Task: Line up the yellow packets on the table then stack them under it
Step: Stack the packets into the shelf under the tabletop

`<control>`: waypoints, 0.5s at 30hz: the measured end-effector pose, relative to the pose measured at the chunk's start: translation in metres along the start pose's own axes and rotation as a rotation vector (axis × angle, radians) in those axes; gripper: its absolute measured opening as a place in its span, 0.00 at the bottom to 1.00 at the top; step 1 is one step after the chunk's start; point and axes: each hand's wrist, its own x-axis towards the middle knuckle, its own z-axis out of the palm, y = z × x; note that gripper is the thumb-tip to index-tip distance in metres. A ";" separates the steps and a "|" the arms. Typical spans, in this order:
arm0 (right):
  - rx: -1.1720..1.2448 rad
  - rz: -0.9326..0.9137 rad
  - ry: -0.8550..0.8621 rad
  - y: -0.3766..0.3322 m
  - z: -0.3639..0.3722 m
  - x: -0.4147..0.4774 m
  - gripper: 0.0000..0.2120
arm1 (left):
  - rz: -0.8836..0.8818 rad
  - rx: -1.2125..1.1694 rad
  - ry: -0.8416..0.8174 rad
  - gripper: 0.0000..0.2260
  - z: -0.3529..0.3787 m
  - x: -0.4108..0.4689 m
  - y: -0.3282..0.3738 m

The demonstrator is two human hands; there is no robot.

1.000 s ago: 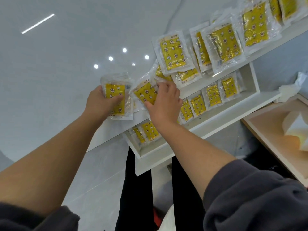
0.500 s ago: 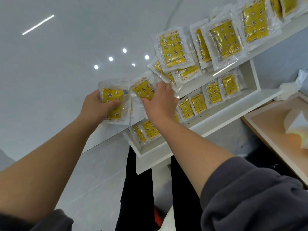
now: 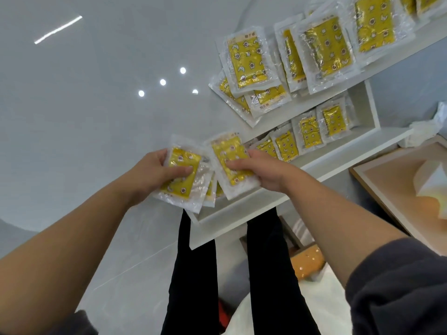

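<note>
My left hand [image 3: 154, 174] gripping a small stack of packets [image 3: 182, 174], right hand [image 3: 262, 171] pinching one packet [image 3: 231, 163], both held with long axes tilting away from me, over the table edge [image 3: 242, 206].

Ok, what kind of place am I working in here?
Probably an indoor packing or stockroom workstation, though that is a guess. A glossy white table reflects ceiling lights, many identical yellow packets lie on it, and more of them stand in a row on the white shelf under it.
</note>
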 end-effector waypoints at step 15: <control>-0.380 0.059 0.204 0.043 -0.149 0.029 0.26 | -0.180 -0.225 0.488 0.13 0.141 0.099 -0.094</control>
